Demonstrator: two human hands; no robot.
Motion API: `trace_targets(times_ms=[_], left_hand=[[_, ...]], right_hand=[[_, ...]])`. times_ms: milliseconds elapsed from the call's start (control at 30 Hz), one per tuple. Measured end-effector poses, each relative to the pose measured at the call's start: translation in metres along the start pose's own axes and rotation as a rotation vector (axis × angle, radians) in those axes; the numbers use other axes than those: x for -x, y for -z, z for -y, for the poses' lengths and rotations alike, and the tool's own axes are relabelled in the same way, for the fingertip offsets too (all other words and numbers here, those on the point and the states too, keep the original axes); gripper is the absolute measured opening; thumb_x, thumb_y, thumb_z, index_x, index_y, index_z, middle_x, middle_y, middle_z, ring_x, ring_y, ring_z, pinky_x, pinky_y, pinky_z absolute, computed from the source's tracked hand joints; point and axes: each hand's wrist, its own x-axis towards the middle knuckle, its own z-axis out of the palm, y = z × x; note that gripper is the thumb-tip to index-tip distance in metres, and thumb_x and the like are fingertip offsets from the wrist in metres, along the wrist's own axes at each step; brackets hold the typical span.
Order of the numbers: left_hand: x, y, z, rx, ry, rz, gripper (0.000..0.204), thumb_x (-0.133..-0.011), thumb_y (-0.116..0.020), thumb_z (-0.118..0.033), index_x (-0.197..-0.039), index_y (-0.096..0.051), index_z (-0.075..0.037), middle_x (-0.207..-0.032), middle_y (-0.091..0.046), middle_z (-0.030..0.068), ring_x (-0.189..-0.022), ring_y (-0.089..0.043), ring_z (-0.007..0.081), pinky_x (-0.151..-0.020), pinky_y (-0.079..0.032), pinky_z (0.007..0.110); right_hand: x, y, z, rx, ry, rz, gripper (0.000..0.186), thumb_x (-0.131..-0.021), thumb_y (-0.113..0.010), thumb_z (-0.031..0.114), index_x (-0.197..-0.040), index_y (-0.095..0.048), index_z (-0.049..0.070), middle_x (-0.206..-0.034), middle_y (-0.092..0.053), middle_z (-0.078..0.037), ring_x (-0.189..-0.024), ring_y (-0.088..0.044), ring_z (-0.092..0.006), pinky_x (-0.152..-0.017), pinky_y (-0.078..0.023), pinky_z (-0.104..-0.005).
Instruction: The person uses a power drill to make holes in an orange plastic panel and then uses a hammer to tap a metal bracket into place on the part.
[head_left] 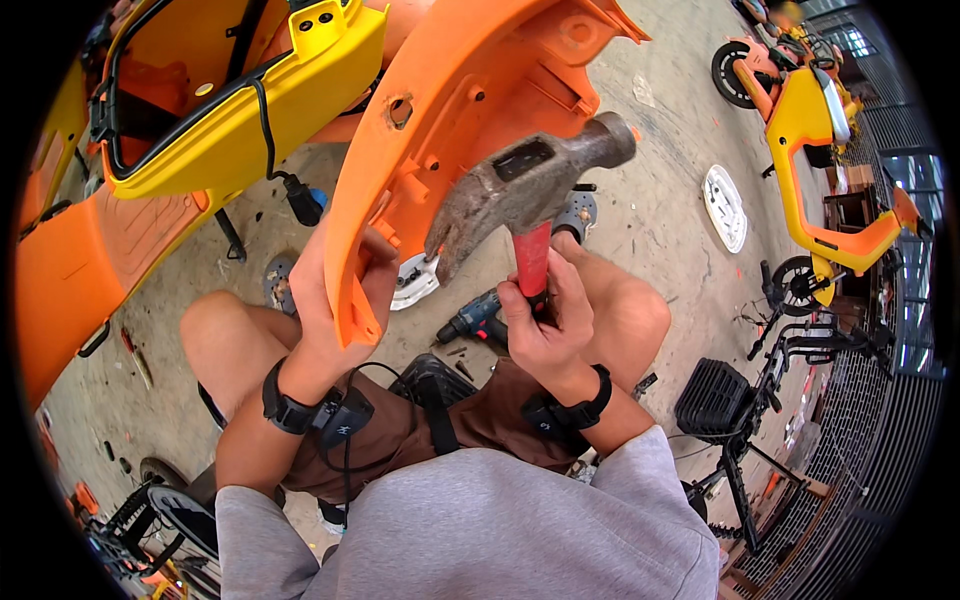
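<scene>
In my right hand [552, 325] is a claw hammer [530, 185], gripped by its red handle close under the worn steel head. The head is raised in front of a curved orange plastic panel [375, 165], its claw pointing down toward the left. My left hand [345, 275] is closed around the narrow lower end of that panel, which stands tilted up and away from me. Bosses, small dark holes and one larger ragged hole show on the panel. Whether the hammer touches the panel, I cannot tell.
A yellow and orange scooter body [240, 120] with a hanging black cable stands close at left. On the floor between my legs lies a cordless drill [475, 318], beside a white part [415, 282]. Further right are a white oval cover [725, 208], another yellow scooter [800, 170] and a black basket [712, 400].
</scene>
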Motion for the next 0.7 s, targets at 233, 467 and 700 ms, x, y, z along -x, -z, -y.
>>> trace_targets(times_ms=[233,467,700], left_hand=[[-0.001,-0.003,-0.004,0.065,0.093,-0.016,0.05,-0.077,-0.053,0.014,-0.127,-0.054,0.006,-0.08,-0.058,0.003,-0.07,-0.054,0.0084,-0.065,-0.045,0.021],[-0.002,-0.004,-0.006,0.07,0.136,-0.04,0.047,-0.078,-0.057,0.012,-0.125,-0.056,0.005,-0.082,-0.059,0.0025,-0.075,-0.055,0.0083,-0.069,-0.045,0.022],[-0.004,-0.004,-0.005,-0.011,0.12,-0.068,0.043,-0.077,-0.058,0.01,-0.12,-0.06,0.003,-0.082,-0.058,0.0017,-0.073,-0.055,0.0086,-0.069,-0.046,0.023]], right_hand=[[-0.003,0.0,0.004,-0.05,-0.208,-0.005,0.045,-0.087,-0.067,0.001,-0.128,-0.053,-0.007,-0.095,-0.061,-0.013,-0.076,-0.055,-0.019,-0.065,-0.044,-0.0267],[-0.013,-0.003,0.012,0.118,-0.138,0.026,0.042,-0.088,-0.063,0.0,-0.128,-0.054,-0.008,-0.103,-0.062,-0.016,-0.087,-0.057,-0.0238,-0.076,-0.046,-0.031],[-0.015,-0.007,0.009,0.146,-0.137,0.072,0.042,-0.087,-0.065,-0.002,-0.127,-0.055,-0.008,-0.103,-0.061,-0.016,-0.087,-0.058,-0.025,-0.077,-0.047,-0.0316]])
